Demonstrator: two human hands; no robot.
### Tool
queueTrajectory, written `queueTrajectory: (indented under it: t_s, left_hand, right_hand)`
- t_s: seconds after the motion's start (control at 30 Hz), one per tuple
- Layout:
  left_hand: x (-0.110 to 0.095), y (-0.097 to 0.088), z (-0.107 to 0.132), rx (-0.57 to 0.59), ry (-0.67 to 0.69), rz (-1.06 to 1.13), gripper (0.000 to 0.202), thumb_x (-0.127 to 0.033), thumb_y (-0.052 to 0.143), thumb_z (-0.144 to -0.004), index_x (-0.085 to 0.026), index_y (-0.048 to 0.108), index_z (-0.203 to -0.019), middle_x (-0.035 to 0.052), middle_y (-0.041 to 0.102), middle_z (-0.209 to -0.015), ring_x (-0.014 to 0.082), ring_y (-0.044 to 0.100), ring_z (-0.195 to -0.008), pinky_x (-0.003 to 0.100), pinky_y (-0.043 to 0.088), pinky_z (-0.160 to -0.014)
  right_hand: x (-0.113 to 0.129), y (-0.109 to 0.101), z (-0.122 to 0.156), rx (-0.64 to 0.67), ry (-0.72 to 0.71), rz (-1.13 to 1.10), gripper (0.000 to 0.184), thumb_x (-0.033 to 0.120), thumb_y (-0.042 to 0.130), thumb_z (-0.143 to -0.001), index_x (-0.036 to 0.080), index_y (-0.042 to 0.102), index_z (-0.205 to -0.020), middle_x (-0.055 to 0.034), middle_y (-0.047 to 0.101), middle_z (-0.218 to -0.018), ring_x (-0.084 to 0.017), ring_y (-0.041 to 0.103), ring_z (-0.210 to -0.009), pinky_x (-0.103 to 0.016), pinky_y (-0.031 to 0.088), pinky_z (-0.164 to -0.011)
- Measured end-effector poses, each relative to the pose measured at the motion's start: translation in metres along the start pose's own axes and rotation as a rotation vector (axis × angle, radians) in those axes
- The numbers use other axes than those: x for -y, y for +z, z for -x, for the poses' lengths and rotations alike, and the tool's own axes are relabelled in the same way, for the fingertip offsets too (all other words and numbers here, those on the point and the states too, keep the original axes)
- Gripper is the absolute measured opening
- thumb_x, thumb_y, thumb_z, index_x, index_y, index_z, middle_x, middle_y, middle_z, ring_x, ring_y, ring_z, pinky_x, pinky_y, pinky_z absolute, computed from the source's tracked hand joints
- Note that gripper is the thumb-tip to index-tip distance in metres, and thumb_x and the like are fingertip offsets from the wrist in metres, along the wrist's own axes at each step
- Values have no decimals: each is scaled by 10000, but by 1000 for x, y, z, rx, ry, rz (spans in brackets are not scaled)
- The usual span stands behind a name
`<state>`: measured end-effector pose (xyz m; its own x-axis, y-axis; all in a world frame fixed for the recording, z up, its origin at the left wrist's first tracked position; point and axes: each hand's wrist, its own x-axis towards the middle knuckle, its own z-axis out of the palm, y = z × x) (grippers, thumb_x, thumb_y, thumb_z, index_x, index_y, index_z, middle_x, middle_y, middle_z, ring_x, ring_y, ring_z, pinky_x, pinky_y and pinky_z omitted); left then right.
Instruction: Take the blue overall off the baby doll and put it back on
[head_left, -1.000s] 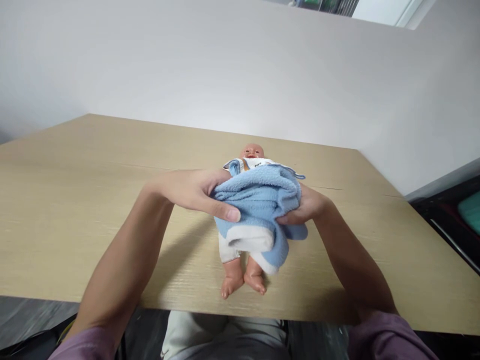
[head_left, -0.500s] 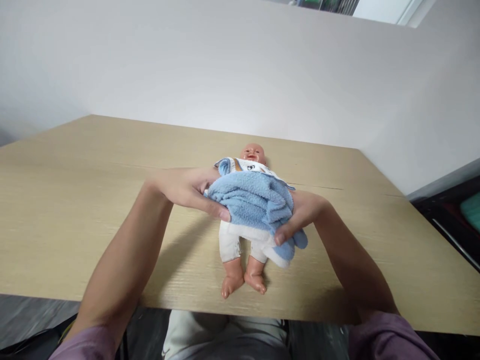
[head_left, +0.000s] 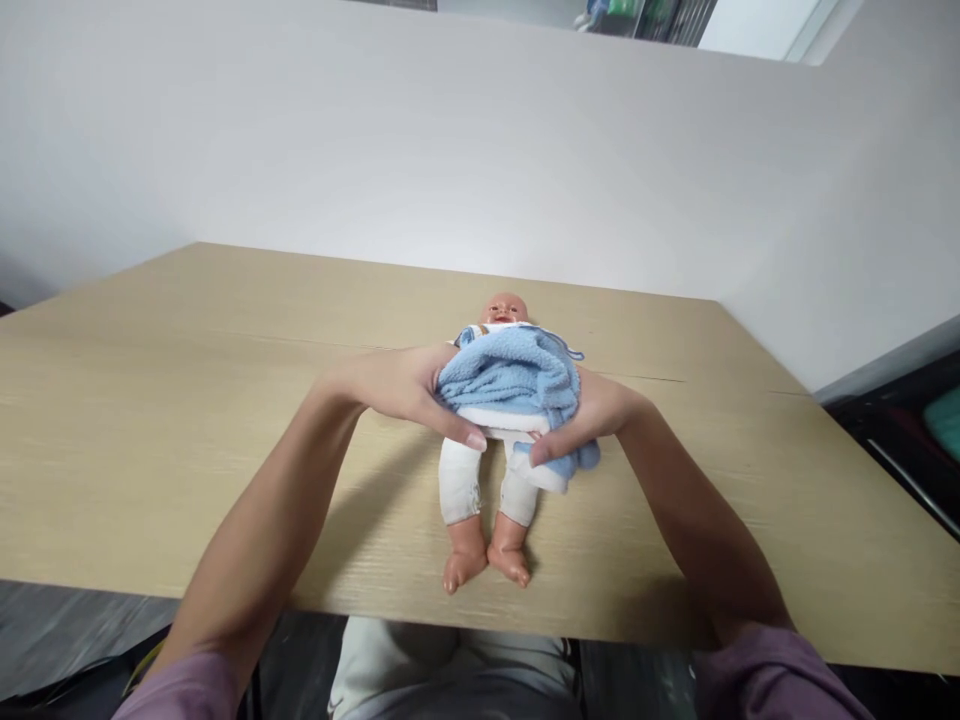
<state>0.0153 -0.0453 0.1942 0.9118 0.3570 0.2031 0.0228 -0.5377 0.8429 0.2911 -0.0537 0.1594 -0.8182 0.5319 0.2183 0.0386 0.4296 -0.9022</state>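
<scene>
Blue fleecy garment [head_left: 510,368]: opposed two-hand grip over doll [head_left: 465,552].
Left hand [head_left: 405,388] and right hand [head_left: 601,405] grip opposite sides, thumbs in front, apparently to hold the bunched fabric spread; the doll lies face-up on the table [head_left: 187,440], feet toward the near edge.

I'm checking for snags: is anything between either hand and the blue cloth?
Nothing visible is: the left hand and right hand directly hold the blue cloth at its sides. It hides the middle of the doll, so anything underneath cannot be seen.
</scene>
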Motion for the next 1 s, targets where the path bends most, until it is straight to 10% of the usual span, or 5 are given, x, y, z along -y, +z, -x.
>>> queueTrajectory:
  t_s: [0.2,0.4,0.6,1.0]
  left_hand:
    - [-9,36,21,-305,-157,-65,376,-370,856,-953,-188,783,-1274,87,837,-1220,287,787,-1185,347,655,-1034]
    - [-3,114,42,-726,-379,86,413,-466,822,-938,-176,765,-1226,89,844,-1200,312,799,-1120,369,672,-952]
    - [8,179,52,-849,-490,135,396,-524,735,-1008,-174,768,-1191,88,852,-1182,306,794,-1086,370,628,-956]
    - [47,192,63,-891,-571,-143,377,-463,578,-998,-182,739,-1191,132,800,-1248,381,660,-1210,538,462,-1130]
  right_hand:
    - [27,30,18,-299,108,198,646,321,910,-858,245,721,-1471,-64,796,-1376,-292,759,-1295,-413,589,-1190]
    - [21,70,39,-495,122,470,149,298,773,-884,223,788,-1011,-52,829,-1078,-283,784,-1084,-430,596,-1103]
    - [6,100,51,-483,279,550,192,269,764,-839,213,739,-1021,-45,818,-1024,-242,759,-922,-331,580,-879]
    - [-23,109,46,-411,371,567,87,256,737,-863,210,669,-836,9,776,-883,-193,722,-820,-296,458,-790]
